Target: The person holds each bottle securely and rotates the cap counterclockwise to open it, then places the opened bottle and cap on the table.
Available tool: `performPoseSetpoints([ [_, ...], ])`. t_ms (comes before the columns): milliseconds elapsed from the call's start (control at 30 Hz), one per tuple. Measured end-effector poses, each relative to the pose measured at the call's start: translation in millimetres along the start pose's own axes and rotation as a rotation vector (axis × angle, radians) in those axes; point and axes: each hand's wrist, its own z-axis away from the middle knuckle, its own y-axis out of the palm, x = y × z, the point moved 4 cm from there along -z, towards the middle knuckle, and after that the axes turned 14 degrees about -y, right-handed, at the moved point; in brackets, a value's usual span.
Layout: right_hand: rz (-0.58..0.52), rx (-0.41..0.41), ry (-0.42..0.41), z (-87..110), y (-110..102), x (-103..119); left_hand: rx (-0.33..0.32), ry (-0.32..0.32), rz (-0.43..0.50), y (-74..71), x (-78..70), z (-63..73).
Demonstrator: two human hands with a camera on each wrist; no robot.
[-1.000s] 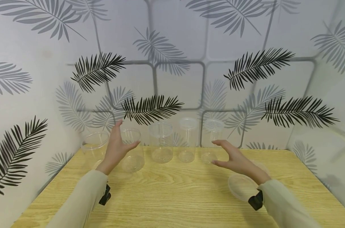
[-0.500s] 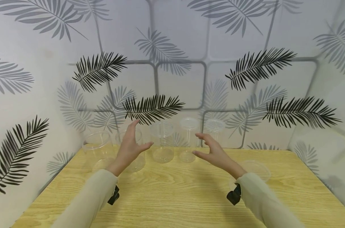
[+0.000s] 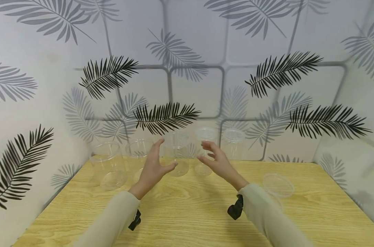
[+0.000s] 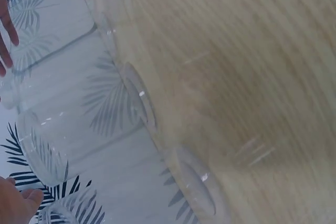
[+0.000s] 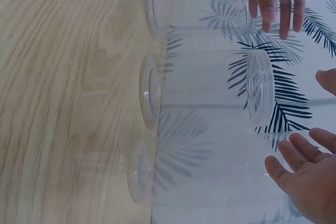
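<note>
Clear plastic jars stand in a row at the back of the table. My left hand (image 3: 154,171) hovers with spread fingers, in front of the second open-topped jar (image 3: 139,149) and left of the wide lidded jar (image 3: 178,145). The right hand (image 3: 220,164) is between the narrow lidded jar (image 3: 204,133) and the camera, thumb and fingers apart. Neither hand visibly grips anything. In the right wrist view, a lidded jar (image 5: 260,88) is left of the right hand (image 5: 312,174); the left hand's fingers (image 5: 268,1) point down above. The left wrist view catches only part of the left hand (image 4: 18,203).
An open-topped jar (image 3: 106,159) stands at the row's left end, another lidded jar (image 3: 234,136) at its right. Loose clear lids (image 3: 278,185) lie on the table (image 3: 180,219) by the right forearm. A leaf-patterned wall (image 3: 187,89) rises directly behind the jars.
Both hands have moved inward, the left one rightward and the right one leftward, narrowing the space between them. The jars stand where they were.
</note>
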Motion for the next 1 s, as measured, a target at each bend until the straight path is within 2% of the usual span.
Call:
performPoseSetpoints([
  [200,-0.087,-0.050,0.057,-5.6,12,-23,0.021,-0.100,0.045,13.5,9.9,7.4],
  [500,-0.119,-0.109,0.118,-11.5,28,-27,0.044,-0.256,0.066,29.9,27.4,8.5],
  [700,-0.105,-0.134,0.134,-17.4,39,-29,0.030,-0.292,0.076,36.2,35.3,4.6],
  [1000,-0.076,-0.174,0.164,-26.2,54,-33,0.083,-0.370,0.082,47.0,44.1,-4.6],
])
